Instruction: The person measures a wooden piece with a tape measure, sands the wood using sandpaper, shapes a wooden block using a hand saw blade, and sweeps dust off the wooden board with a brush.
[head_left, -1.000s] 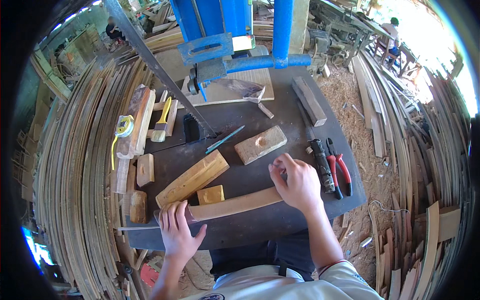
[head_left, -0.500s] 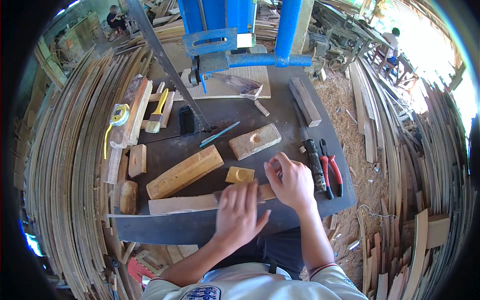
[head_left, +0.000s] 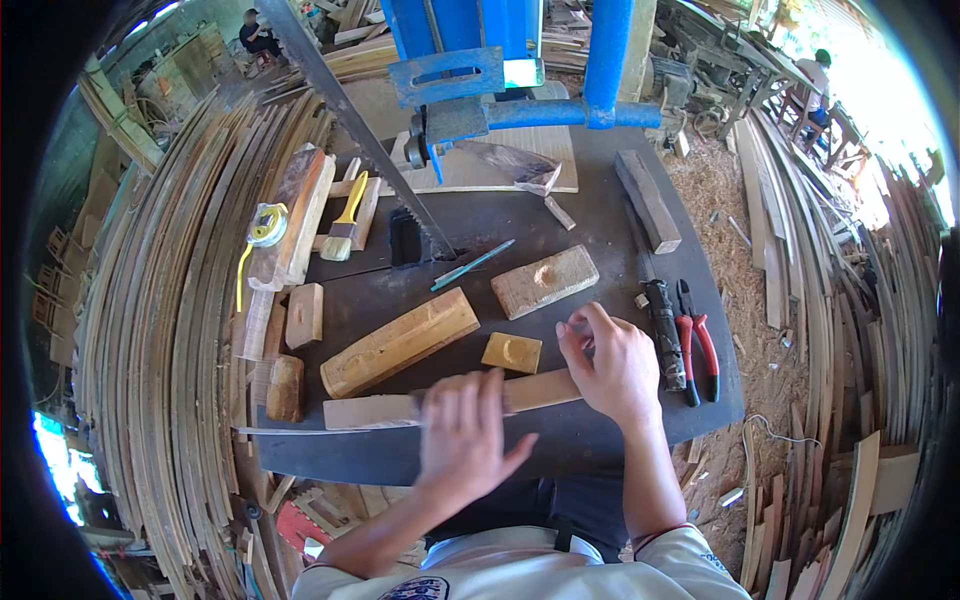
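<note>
A long pale wood strip (head_left: 370, 412) lies across the near edge of the saw table. My left hand (head_left: 462, 430) is over its middle, fingers bent down onto it and slightly blurred. A dark edge shows beside those fingers; what it belongs to is hidden. My right hand (head_left: 622, 372) grips the strip's right end, thumb and forefinger curled. Just beyond the strip are a small yellowish block (head_left: 512, 352), a longer shaped wood block (head_left: 400, 343) and a pale block with a hollow (head_left: 545, 282). Red-handled pliers (head_left: 697, 345) and a dark cylindrical tool (head_left: 663, 335) lie right of my right hand.
A bandsaw blade (head_left: 365, 140) runs down into the table (head_left: 440, 455), under blue machine parts (head_left: 520, 115). A teal pen (head_left: 473, 266), a brush (head_left: 347, 220) and a tape measure (head_left: 267, 226) lie beyond. Stacked wood strips (head_left: 170, 330) flank the table; two people sit farther back.
My left hand has slid left along the wood strip. My right hand keeps its place at the strip's end. The whole view has shifted a little, so everything appears farther right.
</note>
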